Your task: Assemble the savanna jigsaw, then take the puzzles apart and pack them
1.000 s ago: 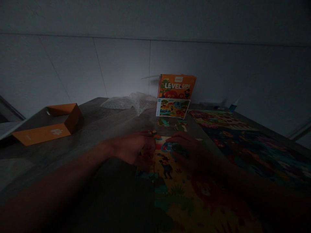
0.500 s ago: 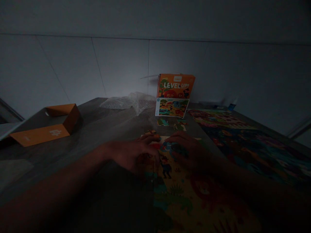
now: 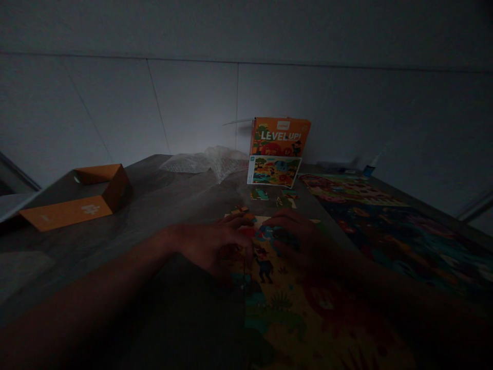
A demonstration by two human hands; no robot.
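A partly joined jigsaw puzzle (image 3: pixel 277 300) with animals and a small dark-clothed figure lies on the table between my arms. My left hand (image 3: pixel 213 244) is closed over a puzzle piece (image 3: pixel 232 253) at the puzzle's upper left edge, fingers on its far side and thumb on its near side. Across from it, my right hand (image 3: pixel 304 239) rests on the upper right of the puzzle, fingers bent but apart around a blue printed area. The palm hides what lies beneath it. Another piece (image 3: pixel 241 209) shows just beyond my left fingertips. Dim light blurs the lower part.
An orange "LEVEL UP!" box (image 3: pixel 279 149) stands behind the puzzle, with loose pieces (image 3: pixel 260 193) before it. Bubble wrap (image 3: pixel 208 160) lies left of it, and an orange box tray (image 3: pixel 71 213) farther left. Other puzzles (image 3: pixel 400 241) and a small blue bottle (image 3: pixel 368 170) are at right.
Both hands keep nearly the same place and pose on the puzzle. The whole view has shifted very slightly.
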